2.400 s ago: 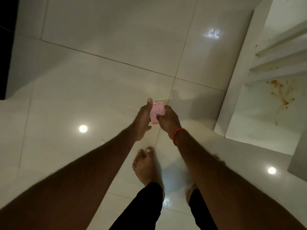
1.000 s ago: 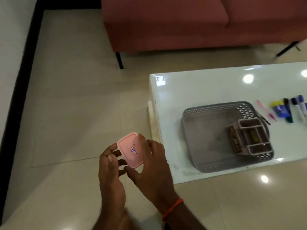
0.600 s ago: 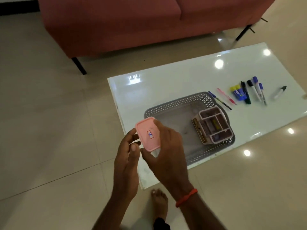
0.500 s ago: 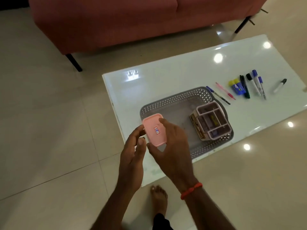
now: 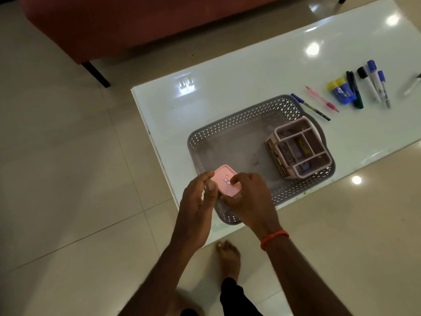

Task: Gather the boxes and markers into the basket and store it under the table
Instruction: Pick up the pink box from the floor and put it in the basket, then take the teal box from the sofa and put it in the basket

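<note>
A small pink box [image 5: 224, 179] with a sticker on its lid is held over the near left corner of the grey lattice basket [image 5: 241, 115]. My right hand [image 5: 249, 200] grips its right side and my left hand [image 5: 198, 201] touches its left edge with the fingertips. Inside the basket's right end stands a pale divided organiser box [image 5: 298, 148]. Several markers [image 5: 369, 82] and pens [image 5: 311, 107] lie on the white table [image 5: 239, 71] to the right of the basket, beside two blue glue sticks [image 5: 340, 90].
A red sofa [image 5: 127, 23] on black legs stands behind the table. Glossy beige floor tiles [image 5: 68, 167] lie to the left and in front. My bare foot [image 5: 227, 256] is near the table's front edge.
I have turned from the floor to the table and carried the pink box forward, from beside the table to over the basket's near left corner.
</note>
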